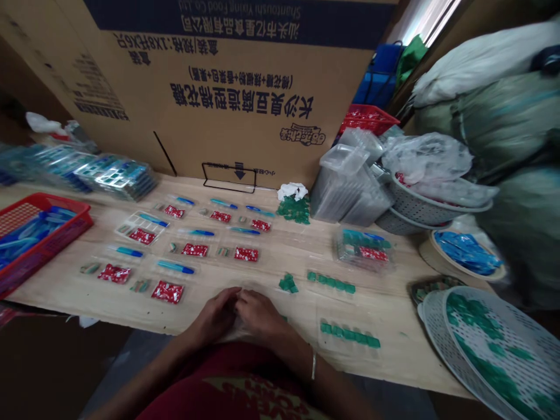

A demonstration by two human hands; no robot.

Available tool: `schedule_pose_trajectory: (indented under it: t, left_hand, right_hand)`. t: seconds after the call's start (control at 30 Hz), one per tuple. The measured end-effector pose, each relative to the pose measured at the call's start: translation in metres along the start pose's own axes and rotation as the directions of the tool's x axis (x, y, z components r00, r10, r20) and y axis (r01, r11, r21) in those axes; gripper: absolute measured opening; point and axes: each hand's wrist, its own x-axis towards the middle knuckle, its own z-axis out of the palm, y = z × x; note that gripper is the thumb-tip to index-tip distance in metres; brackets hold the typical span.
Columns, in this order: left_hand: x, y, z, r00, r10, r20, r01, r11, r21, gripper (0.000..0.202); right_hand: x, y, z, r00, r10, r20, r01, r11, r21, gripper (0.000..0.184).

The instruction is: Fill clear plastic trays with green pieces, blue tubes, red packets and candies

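At the front edge of the wooden table, my left hand [219, 312] and my right hand [259, 315] meet with their fingers curled inward. What lies between them is mostly hidden; a clear plastic edge seems to show below the fingers. A small pile of green wrapped pieces [288, 283] lies just beyond my right hand. To its right are clear trays holding a row of green pieces [331, 282] and a nearer row [350, 334]. On the left, several clear trays each hold a red packet [168, 291] and a blue pen-like item [175, 266].
A large cardboard box [227, 134] stands at the back. A red basket of blue items [44, 256] is at left. Stacked clear trays [350, 181], a grey basket [433, 195], a bowl of blue packets [468, 251] and a white basket with green pieces [542, 326] line the right.
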Motion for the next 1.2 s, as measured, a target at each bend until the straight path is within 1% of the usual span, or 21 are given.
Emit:
schedule_pose_trajectory:
  t: [0.1,0.2,0.27,0.3,0.33,0.37,0.4,0.43,0.5,0.57,0.63,0.73,0.83,0.93,0.97,1.0,1.03,1.07,1.1,1.17,1.2]
  left_hand:
    - [0.001,0.001,-0.001,1.000,0.018,-0.024,-0.018,1.000,0.012,0.049]
    - [0.001,0.007,-0.003,1.000,0.024,0.002,-0.024,0.999,0.040,0.046]
    - [-0.001,0.012,-0.004,0.999,0.038,0.035,-0.040,0.996,0.078,0.045]
    - [-0.002,0.014,-0.005,0.998,0.053,0.041,-0.057,0.992,0.109,0.044]
    - [-0.003,0.017,-0.006,0.996,0.073,0.047,-0.079,0.986,0.146,0.044]
    - [-0.005,0.019,-0.006,0.994,0.098,0.056,-0.107,0.976,0.188,0.044]
    - [-0.006,0.021,-0.007,0.989,0.126,0.074,-0.140,0.963,0.231,0.043]
    - [-0.006,0.022,-0.007,0.984,0.149,0.102,-0.171,0.948,0.268,0.040]
    - [-0.005,0.023,-0.006,0.971,0.176,0.164,-0.221,0.925,0.310,0.031]
    - [0.001,0.023,-0.003,0.963,0.186,0.195,-0.241,0.916,0.320,0.025]
    - [0.010,0.021,0.002,0.962,0.195,0.189,-0.249,0.913,0.323,0.024]
    - [0.027,0.017,0.009,0.957,0.225,0.184,-0.275,0.904,0.327,0.026]
    - [0.037,0.016,0.014,0.949,0.264,0.171,-0.306,0.898,0.317,0.027]
    - [0.038,0.026,0.014,0.965,0.260,0.039,-0.262,0.940,0.217,0.028]
    - [0.037,0.032,0.013,0.975,0.218,-0.030,-0.214,0.970,0.113,0.030]
    - [0.038,0.039,0.011,0.985,0.143,-0.095,-0.147,0.988,-0.042,0.035]
    - [0.039,0.047,0.010,0.990,0.035,-0.136,-0.067,0.970,-0.235,0.039]
    - [0.041,0.054,0.008,0.987,-0.088,-0.136,0.021,0.903,-0.429,0.044]
    - [0.043,0.061,0.005,0.974,-0.203,-0.102,0.106,0.803,-0.586,0.048]
    - [0.047,0.071,-0.003,0.927,-0.374,-0.020,0.237,0.628,-0.741,0.056]
    - [0.047,0.073,-0.009,0.901,-0.433,-0.009,0.275,0.589,-0.760,0.060]
  right_hand:
    - [0.000,-0.007,0.004,1.000,-0.004,0.017,0.006,0.996,-0.088,0.014]
    - [-0.003,0.001,-0.010,1.000,-0.013,0.008,0.013,0.999,0.034,0.016]
    - [-0.006,0.022,-0.031,0.997,0.062,-0.056,-0.057,0.995,0.083,0.016]
    - [-0.007,0.038,-0.045,0.984,0.152,-0.096,-0.148,0.988,0.045,0.015]
    - [-0.009,0.055,-0.058,0.951,0.272,-0.146,-0.281,0.959,-0.040,0.018]
    - [-0.009,0.073,-0.071,0.906,0.386,-0.176,-0.414,0.895,-0.164,0.021]
    - [-0.009,0.092,-0.083,0.862,0.477,-0.171,-0.506,0.808,-0.300,0.022]
    - [-0.008,0.109,-0.093,0.840,0.517,-0.165,-0.540,0.770,-0.338,0.022]
    - [-0.006,0.135,-0.105,0.822,0.556,-0.127,-0.556,0.732,-0.395,0.021]
    - [-0.002,0.149,-0.109,0.832,0.549,-0.081,-0.527,0.736,-0.425,0.020]
    - [0.002,0.152,-0.110,0.851,0.523,-0.046,-0.483,0.744,-0.461,0.021]
    - [0.003,0.147,-0.112,0.877,0.481,-0.024,-0.427,0.753,-0.500,0.022]
    - [-0.003,0.134,-0.120,0.891,0.454,-0.032,-0.401,0.751,-0.525,0.022]
    - [-0.015,0.104,-0.122,0.919,0.391,-0.054,-0.355,0.760,-0.545,0.020]
    - [-0.020,0.089,-0.118,0.937,0.343,-0.064,-0.320,0.772,-0.549,0.019]
    - [-0.024,0.073,-0.112,0.958,0.278,-0.073,-0.271,0.791,-0.549,0.018]
    - [-0.027,0.056,-0.104,0.976,0.203,-0.078,-0.213,0.815,-0.539,0.017]
    - [-0.030,0.039,-0.095,0.988,0.128,-0.083,-0.153,0.843,-0.516,0.018]
    - [-0.032,0.025,-0.087,0.995,0.048,-0.084,-0.082,0.872,-0.483,0.017]
    - [-0.035,0.008,-0.073,0.991,-0.100,-0.086,0.058,0.918,-0.392,0.015]
    - [-0.035,0.006,-0.069,0.986,-0.131,-0.104,0.088,0.933,-0.348,0.014]
